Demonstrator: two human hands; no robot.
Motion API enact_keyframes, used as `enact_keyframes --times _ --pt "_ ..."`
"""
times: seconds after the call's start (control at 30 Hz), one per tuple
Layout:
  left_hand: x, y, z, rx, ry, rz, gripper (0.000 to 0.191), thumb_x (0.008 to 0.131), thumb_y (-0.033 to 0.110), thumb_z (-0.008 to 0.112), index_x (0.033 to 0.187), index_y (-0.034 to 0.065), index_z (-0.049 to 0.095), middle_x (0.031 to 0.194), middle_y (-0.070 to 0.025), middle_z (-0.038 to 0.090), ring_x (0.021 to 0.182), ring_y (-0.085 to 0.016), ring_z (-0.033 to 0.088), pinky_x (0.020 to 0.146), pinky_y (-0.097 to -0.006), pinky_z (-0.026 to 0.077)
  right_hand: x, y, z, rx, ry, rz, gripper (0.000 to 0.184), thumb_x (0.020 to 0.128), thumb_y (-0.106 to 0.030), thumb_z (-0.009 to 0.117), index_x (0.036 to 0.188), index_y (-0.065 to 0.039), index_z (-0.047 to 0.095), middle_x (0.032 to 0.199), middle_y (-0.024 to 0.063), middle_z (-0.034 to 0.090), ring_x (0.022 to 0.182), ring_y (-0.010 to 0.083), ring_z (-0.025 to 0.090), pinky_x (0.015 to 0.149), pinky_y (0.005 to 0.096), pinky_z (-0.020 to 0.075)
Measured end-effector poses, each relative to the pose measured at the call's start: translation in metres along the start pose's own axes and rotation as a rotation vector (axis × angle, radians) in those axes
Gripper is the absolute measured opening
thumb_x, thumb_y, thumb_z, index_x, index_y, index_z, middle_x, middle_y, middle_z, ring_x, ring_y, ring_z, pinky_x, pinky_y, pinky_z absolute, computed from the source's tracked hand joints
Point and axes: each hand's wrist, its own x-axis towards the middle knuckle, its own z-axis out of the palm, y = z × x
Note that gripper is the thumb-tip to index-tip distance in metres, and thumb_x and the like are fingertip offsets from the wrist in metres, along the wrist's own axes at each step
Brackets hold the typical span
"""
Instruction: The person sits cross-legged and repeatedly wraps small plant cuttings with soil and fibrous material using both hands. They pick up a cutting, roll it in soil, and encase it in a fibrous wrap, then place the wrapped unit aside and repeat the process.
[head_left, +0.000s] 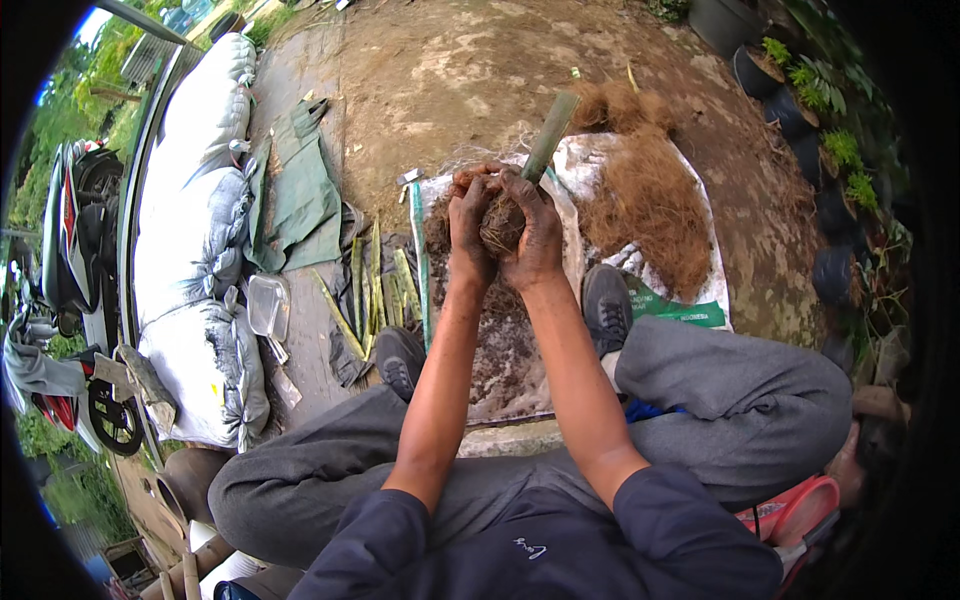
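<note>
My left hand (471, 229) and my right hand (541, 232) are cupped together around a ball of dark soil and fibre (501, 226). Dark soil coats the fingers of both hands. A thick green cut stem (552, 135) slants up and away from behind my right fingers; where it meets the ball is hidden. Below my wrists lies an opened woven sack (571, 225) with loose dark soil (510, 352) spread over it. Brown coconut-like fibre (649, 210) is heaped on a second printed sack (716, 247) to the right.
Stuffed white sacks (199, 345) line the left side, beside a green cloth sheet (304, 202). Flat green strips (367, 292) and a clear plastic container (268, 306) lie left of my shoe (399, 361). Black potted plants (832, 214) stand along the right. A motorcycle (82, 225) is at far left.
</note>
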Motion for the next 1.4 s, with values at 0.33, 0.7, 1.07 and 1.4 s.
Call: enact_keyframes --times 0.33,0.7,1.07,1.4 --pt "-0.008 -0.003 0.010 0.384 -0.085 0.257 0.071 0.073 0.035 0.073 0.125 0.0063 0.034 0.101 -0.0087 0.052 0.093 -0.016 0.052 0.081 -0.0304 0.044 0.008 -0.003 -0.018 0.009 0.143 0.083 0.022 0.085 -0.026 0.052 0.087 -0.005 0.057 0.078 0.0050 0.059 0.066 0.0175 0.058 0.061 0.0284 0.0476" --pt "-0.005 -0.005 0.014 0.269 -0.092 0.297 0.065 0.077 0.039 0.061 0.127 0.0062 0.036 0.111 -0.0089 0.049 0.101 -0.019 0.049 0.090 -0.0326 0.037 0.003 -0.012 -0.006 -0.003 0.055 0.009 0.018 0.077 -0.015 0.058 0.087 0.000 0.060 0.084 0.0095 0.065 0.075 0.0166 0.062 0.070 0.0273 0.0493" --pt "-0.008 0.002 0.021 -0.111 0.090 -0.022 0.043 0.088 0.035 0.050 0.119 0.0053 0.046 0.100 -0.0057 0.054 0.092 -0.015 0.053 0.084 -0.0292 0.043 0.005 -0.005 -0.005 0.055 -0.094 0.075 0.046 0.090 -0.037 0.048 0.110 0.003 0.054 0.110 0.0171 0.058 0.100 0.0190 0.056 0.091 0.0294 0.0417" --pt "-0.003 -0.003 0.014 0.295 0.015 0.181 0.039 0.088 0.031 0.051 0.115 0.0030 0.044 0.102 -0.0075 0.056 0.094 -0.013 0.054 0.084 -0.0255 0.042 0.002 -0.010 -0.013 -0.086 0.023 0.000 0.023 0.081 -0.020 0.054 0.091 0.000 0.058 0.083 0.0091 0.063 0.071 0.0160 0.061 0.068 0.0269 0.0506"
